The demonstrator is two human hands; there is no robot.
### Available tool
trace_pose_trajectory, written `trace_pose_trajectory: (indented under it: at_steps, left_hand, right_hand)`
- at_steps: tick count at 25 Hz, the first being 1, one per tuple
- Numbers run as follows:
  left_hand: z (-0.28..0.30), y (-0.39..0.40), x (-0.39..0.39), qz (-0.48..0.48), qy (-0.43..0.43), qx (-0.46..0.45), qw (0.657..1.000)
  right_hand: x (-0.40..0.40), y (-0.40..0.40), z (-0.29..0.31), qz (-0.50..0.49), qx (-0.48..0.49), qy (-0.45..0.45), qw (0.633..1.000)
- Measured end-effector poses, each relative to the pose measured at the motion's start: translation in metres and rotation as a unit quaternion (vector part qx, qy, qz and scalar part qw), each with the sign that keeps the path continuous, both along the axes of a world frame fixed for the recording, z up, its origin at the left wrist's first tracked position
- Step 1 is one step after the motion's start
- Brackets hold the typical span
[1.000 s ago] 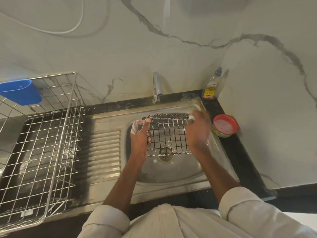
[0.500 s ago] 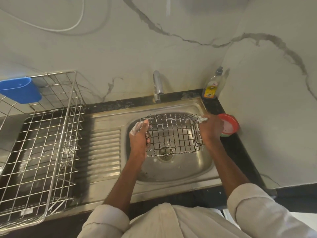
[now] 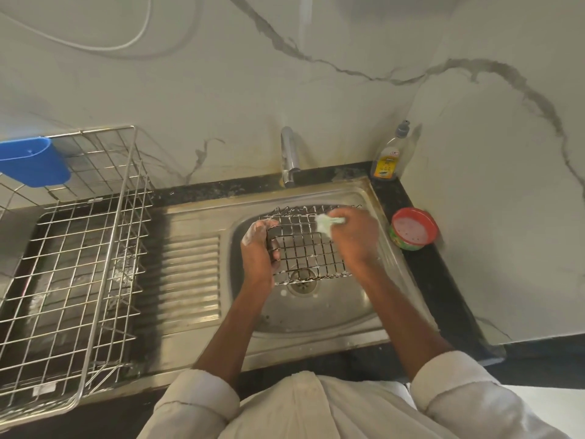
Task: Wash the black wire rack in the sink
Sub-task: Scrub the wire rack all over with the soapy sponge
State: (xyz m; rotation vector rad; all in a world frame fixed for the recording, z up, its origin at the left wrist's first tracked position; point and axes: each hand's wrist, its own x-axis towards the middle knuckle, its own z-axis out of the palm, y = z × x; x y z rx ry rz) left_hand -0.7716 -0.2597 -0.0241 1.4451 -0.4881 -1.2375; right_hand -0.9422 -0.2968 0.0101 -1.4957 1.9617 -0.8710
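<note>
The black wire rack (image 3: 304,248) is held above the steel sink basin (image 3: 316,312), over the drain. My left hand (image 3: 259,248), soapy on the knuckles, grips the rack's left edge. My right hand (image 3: 354,236) holds a pale green foamy scrub pad (image 3: 326,224) and presses it on the rack's upper right part. The right side of the rack is hidden under that hand.
A tap (image 3: 289,156) stands behind the basin. A dish-soap bottle (image 3: 387,156) sits in the back right corner, and a red-rimmed soap tub (image 3: 413,229) is right of the sink. A large steel dish rack (image 3: 69,280) with a blue cup (image 3: 31,163) fills the left side by the drainboard (image 3: 190,277).
My right hand has moved left with the scrub pad, from the rack's right edge onto its upper middle. The left hand keeps its grip on the left edge.
</note>
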Motion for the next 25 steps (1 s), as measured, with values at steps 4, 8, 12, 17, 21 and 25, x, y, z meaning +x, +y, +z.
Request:
trace_pose_trajectory:
  at_steps: [4,8,12,17,21,25]
  left_hand:
    - [0.002,0.002,0.001,0.004,0.009,0.001,1.0]
    - [0.001,-0.001,-0.005,0.011,0.023,0.005,1.0]
    - [-0.006,0.002,-0.004,0.022,0.021,-0.009,0.999]
    - [-0.001,0.011,0.01,0.023,0.009,0.021,0.999]
    - [0.007,0.008,0.009,0.013,0.009,0.015,1.0]
    - [0.003,0.003,0.011,0.033,0.009,-0.002,0.999]
  right_hand:
    - [-0.045,-0.01,-0.009,-0.081,0.027,0.135,0.987]
    - [0.02,0.017,0.001,0.095,-0.032,0.141,0.985]
    - [0.048,0.038,0.008,0.233,0.0,-0.056,0.971]
    - [-0.029,0.008,-0.005,-0.021,0.065,0.13,0.989]
    - [-0.006,0.019,-0.009,0.038,0.018,0.126,0.991]
    - [0.058,0.043,0.006,0.202,-0.009,-0.005,0.979]
